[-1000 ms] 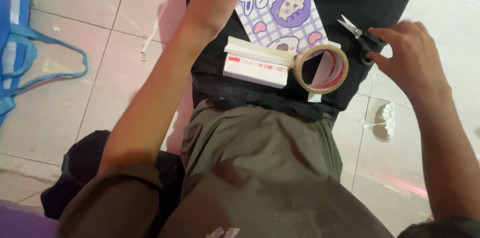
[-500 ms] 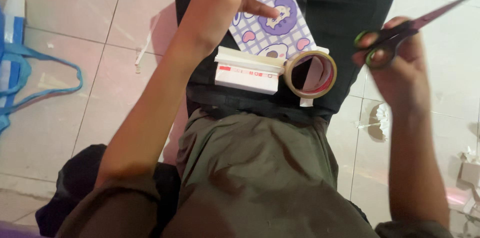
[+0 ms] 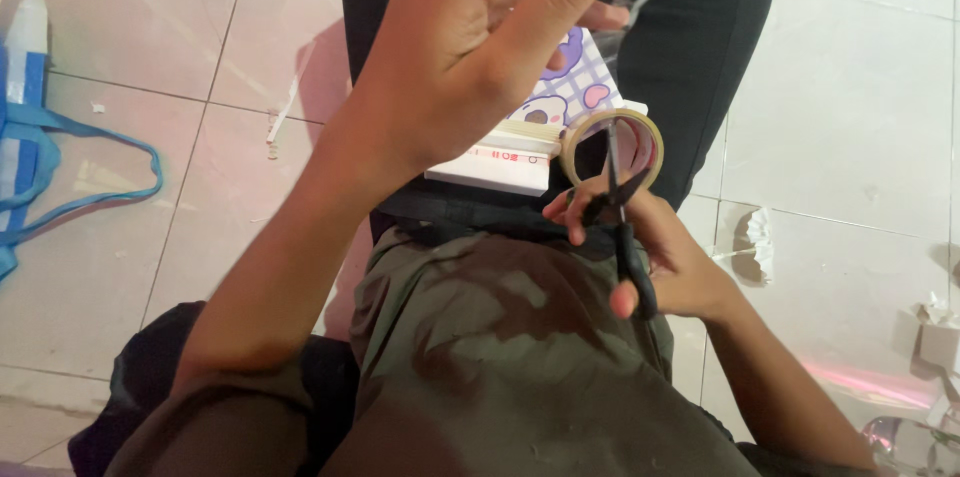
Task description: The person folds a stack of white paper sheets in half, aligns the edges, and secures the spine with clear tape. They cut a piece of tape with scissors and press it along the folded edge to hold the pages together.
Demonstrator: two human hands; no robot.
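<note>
Closest in, the right hand [image 3: 660, 257] grips black scissors [image 3: 622, 222], fingers through the loops, blades nearly closed and pointing up across the roll of tape [image 3: 612, 149] on the lap. This looks like the cutting step; the blades need lining up on whatever the left hand [image 3: 480, 47] pinches, hidden here. That hand is raised, fingers spread. Behind lie a white box [image 3: 495, 165] and patterned paper [image 3: 572, 87]. Room is tight over the lap; open tile floor [image 3: 850, 117] lies right.

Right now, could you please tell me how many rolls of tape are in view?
1: a roll of tape on the lap, beside the white box, just above the right hand holding scissors. Others may be hidden.
</note>
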